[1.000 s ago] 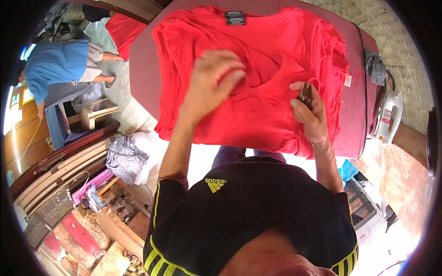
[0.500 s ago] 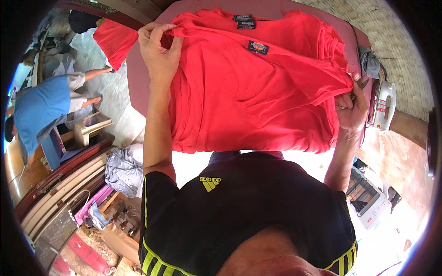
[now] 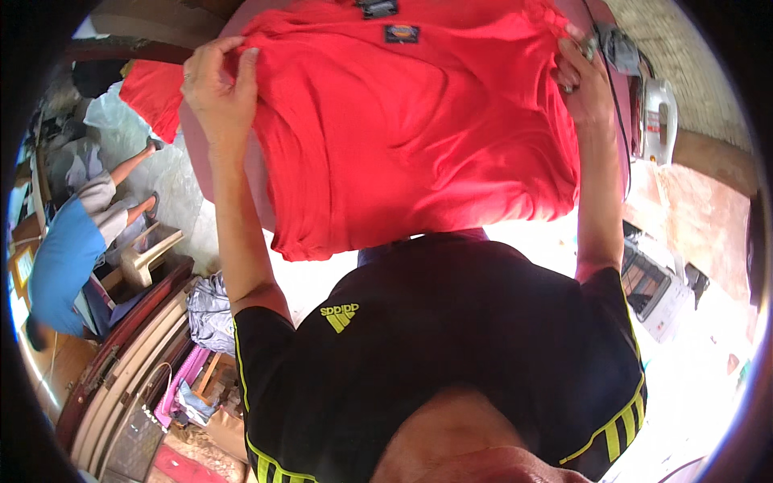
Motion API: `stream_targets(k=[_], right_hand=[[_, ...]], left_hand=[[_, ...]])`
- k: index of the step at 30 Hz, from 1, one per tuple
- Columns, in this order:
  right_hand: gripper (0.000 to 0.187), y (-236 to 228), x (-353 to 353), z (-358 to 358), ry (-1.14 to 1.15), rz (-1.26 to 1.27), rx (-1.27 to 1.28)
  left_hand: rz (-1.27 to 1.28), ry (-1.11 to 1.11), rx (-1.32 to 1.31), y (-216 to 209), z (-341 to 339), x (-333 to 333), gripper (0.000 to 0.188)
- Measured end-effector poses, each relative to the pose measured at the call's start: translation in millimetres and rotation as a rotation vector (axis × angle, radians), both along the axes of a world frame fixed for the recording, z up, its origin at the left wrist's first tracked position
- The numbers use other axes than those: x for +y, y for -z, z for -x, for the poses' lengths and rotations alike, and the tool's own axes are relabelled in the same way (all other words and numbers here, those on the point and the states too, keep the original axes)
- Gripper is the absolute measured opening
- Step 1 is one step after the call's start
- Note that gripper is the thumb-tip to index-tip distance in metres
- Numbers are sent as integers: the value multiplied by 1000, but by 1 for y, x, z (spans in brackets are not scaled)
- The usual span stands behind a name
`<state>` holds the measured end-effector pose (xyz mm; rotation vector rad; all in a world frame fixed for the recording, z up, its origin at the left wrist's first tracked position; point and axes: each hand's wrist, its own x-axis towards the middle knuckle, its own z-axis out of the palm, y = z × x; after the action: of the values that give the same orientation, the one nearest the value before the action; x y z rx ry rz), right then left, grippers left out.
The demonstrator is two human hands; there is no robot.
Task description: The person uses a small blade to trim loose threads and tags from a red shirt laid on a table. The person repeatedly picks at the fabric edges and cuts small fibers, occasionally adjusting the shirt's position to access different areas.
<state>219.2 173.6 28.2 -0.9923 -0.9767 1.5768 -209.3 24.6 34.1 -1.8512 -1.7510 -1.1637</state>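
Note:
A red shirt (image 3: 419,137) is spread over the table, with its collar labels at the far edge and its body draping over the near edge. Layered red fabric edges show at its left side. My left hand (image 3: 221,92) pinches the shirt's far left corner between thumb and fingers. At the far right corner, my right hand (image 3: 589,84) has its fingers curled on the fabric. A small greyish metal-looking object (image 3: 589,50) shows by those fingers; its kind is too blurred to tell.
The table (image 3: 201,161) has a dull maroon cover. Right of it are a white-handled appliance (image 3: 662,121), a dark cord and a white oven-like box (image 3: 651,282). Leftward, a person in blue (image 3: 68,262) bends near stacked boards (image 3: 133,346), and crumpled grey cloth (image 3: 211,314) lies nearby.
Both hands have moved farther away and to the left in the picture. The shirt's raised upper fold has flattened out. The whole view has shifted, and the person in blue bends lower.

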Motion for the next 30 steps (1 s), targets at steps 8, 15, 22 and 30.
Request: stream_targets(k=[8,15,22,30], right_hand=[[19,0,-5,-11,-117,42,122],[17,1,-9,-10,-174,49,187],[19,1,-47,1,-191,-83,60],[29,-23,-79,-1,-295,-134,-130]], left_hand=[[175,162,-74,-20,-105,-31,21],[611,331,-610,21,-158,-56,20],[657,337,-571,26,-161,-69,26],[695,154,-453,24,-181,-67,31]])
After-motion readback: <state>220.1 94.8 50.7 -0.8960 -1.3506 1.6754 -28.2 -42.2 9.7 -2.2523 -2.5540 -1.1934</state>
